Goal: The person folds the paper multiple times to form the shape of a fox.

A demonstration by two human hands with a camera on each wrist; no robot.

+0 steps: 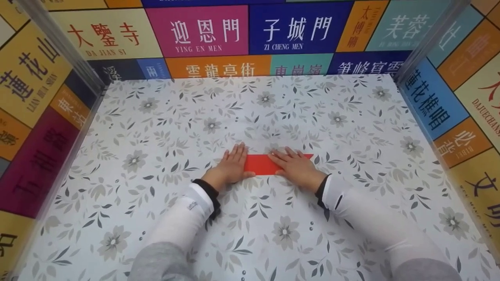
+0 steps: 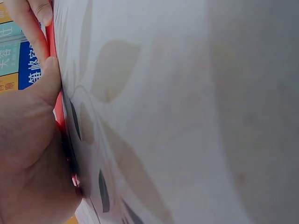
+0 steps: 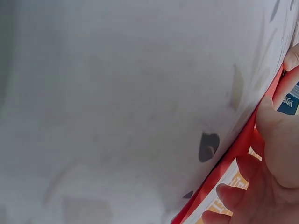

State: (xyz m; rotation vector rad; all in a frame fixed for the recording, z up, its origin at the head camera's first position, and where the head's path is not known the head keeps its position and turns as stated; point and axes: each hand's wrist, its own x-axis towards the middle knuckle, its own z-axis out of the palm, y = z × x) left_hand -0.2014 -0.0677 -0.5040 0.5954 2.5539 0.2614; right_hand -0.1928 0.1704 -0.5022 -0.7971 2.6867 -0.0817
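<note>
Red paper strip point(image 1: 262, 164) is pressed flat on the floral desk point(image 1: 156, 156), mid-surface, between both hands. Left hand point(image 1: 231, 166) and right hand point(image 1: 295, 167) lie with fingers straight, nothing clamped. Even downward pressure along the fold is advised (judgement only). No containers are seen

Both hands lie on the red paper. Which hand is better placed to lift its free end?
Probably the right hand: the red paper shows a bare end beyond its fingers, while the left hand covers the other end.
</note>
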